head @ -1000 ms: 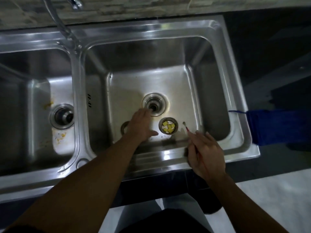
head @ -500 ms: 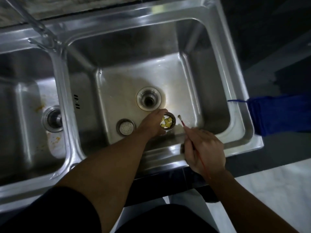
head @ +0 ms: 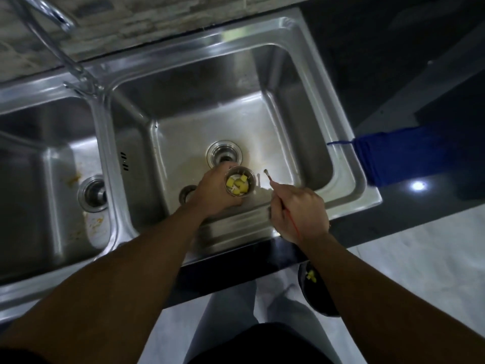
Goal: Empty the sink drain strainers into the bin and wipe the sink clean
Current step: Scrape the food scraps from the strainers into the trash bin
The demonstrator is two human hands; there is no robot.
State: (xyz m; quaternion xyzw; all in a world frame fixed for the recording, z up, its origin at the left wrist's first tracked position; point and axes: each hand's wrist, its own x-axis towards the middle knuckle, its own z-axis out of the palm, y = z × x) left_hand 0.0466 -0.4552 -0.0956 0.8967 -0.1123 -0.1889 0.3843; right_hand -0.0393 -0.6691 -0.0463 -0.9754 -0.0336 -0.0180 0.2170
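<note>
Over the right basin (head: 301, 122) of the steel double sink, the left hand (head: 212, 191) holds a drain strainer (head: 240, 181) — fingers wrapped around its metal cup, open end facing up. Yellow food pieces (head: 237, 185) lie inside the cup. Just behind it sits the open drain hole (head: 223, 154); a second round metal piece (head: 186, 193) lies on the basin floor, partly hidden by the left wrist. The right hand (head: 299, 212) is closed on a thin red-handled brush (head: 270, 178), tip pointing toward the strainer but apart from it. The left basin (head: 52, 158) shows its own drain fitting (head: 92, 193) and orange stains. A blue cloth (head: 393, 156) lies on the dark counter beside the sink — right side. A dark bin (head: 315, 292) stands on the floor below.
</note>
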